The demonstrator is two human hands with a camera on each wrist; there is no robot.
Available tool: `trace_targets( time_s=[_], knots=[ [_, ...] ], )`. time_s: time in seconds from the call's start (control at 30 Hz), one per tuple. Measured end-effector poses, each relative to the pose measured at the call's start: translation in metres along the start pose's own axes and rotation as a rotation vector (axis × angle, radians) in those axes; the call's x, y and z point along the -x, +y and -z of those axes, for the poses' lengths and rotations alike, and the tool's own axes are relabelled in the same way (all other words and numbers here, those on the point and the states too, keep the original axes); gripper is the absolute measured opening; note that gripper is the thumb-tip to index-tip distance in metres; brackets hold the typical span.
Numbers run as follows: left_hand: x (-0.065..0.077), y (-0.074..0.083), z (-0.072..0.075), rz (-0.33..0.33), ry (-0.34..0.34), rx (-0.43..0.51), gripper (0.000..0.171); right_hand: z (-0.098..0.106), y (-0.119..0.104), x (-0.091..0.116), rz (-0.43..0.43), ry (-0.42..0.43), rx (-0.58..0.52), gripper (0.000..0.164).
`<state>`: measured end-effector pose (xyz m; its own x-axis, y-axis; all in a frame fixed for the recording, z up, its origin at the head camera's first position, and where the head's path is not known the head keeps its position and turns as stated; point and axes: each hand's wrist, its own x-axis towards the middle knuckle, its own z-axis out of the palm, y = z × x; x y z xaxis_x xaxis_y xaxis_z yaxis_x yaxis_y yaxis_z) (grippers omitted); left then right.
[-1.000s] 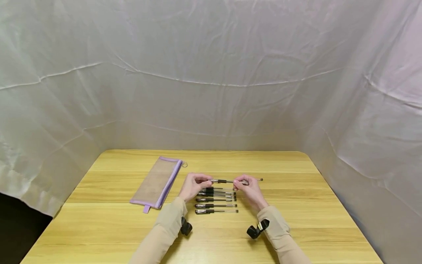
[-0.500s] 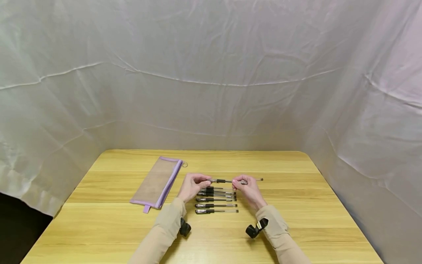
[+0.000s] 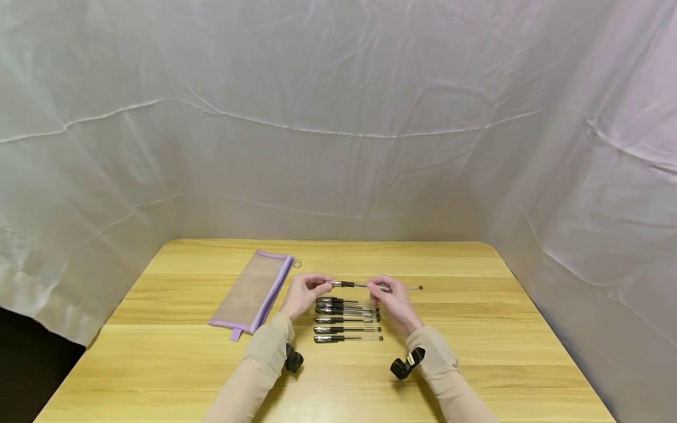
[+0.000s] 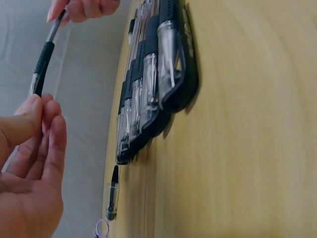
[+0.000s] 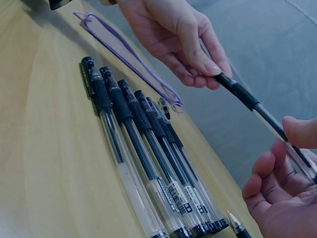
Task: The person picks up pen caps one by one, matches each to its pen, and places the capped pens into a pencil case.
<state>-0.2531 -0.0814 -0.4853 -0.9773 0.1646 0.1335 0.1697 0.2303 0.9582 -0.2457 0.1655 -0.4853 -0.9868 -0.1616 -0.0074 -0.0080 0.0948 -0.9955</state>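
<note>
Both hands share a black gel pen (image 3: 349, 284), held level above the table toward the back. My left hand (image 3: 307, 294) pinches its left end between thumb and fingers. At the other end, my right hand (image 3: 391, 298) grips the clear barrel. The pen's black rubber grip (image 4: 43, 62) shows between the hands. A row of several capped gel pens (image 3: 333, 321) lies in front of the hands, caps to the left. Beyond my right hand lies another pen (image 3: 415, 287), its bare tip (image 5: 233, 218) showing in the right wrist view. A loose clear cap (image 4: 112, 198) lies near my left hand.
A purple-edged mesh zip pouch (image 3: 251, 291) with a small ring (image 3: 297, 264) lies flat to the left on the wooden table (image 3: 185, 364). Pale cloth (image 3: 338, 164) hangs around the table's back and sides.
Both hands have shifted slightly left and away from me, carrying the pen with them. The row of pens and the pouch have stayed put.
</note>
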Motion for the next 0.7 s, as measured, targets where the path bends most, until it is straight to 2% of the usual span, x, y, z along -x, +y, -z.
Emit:
trace_targets(
  time_s=[0.2, 0.33, 0.43, 0.53, 0.7],
  knots=[
    [-0.002, -0.002, 0.005, 0.021, 0.076, -0.01, 0.017, 0.004, 0.006, -0.006, -0.053, 0.096, 0.038, 0.026],
    [-0.001, -0.002, 0.004, 0.02, 0.09, -0.087, 0.016, 0.007, 0.011, -0.008, -0.062, 0.132, 0.103, 0.025],
    [-0.001, -0.001, 0.003, 0.038, 0.102, -0.143, 0.018, 0.008, 0.015, -0.01, -0.068, 0.146, 0.127, 0.025],
    [-0.001, -0.001, 0.002, 0.092, 0.123, -0.161, 0.021, 0.009, 0.018, -0.011, -0.053, 0.144, 0.166, 0.024],
    [-0.002, -0.001, 0.0, 0.144, 0.142, -0.216, 0.018, 0.009, 0.021, -0.013, 0.033, 0.128, 0.413, 0.017]
  ],
)
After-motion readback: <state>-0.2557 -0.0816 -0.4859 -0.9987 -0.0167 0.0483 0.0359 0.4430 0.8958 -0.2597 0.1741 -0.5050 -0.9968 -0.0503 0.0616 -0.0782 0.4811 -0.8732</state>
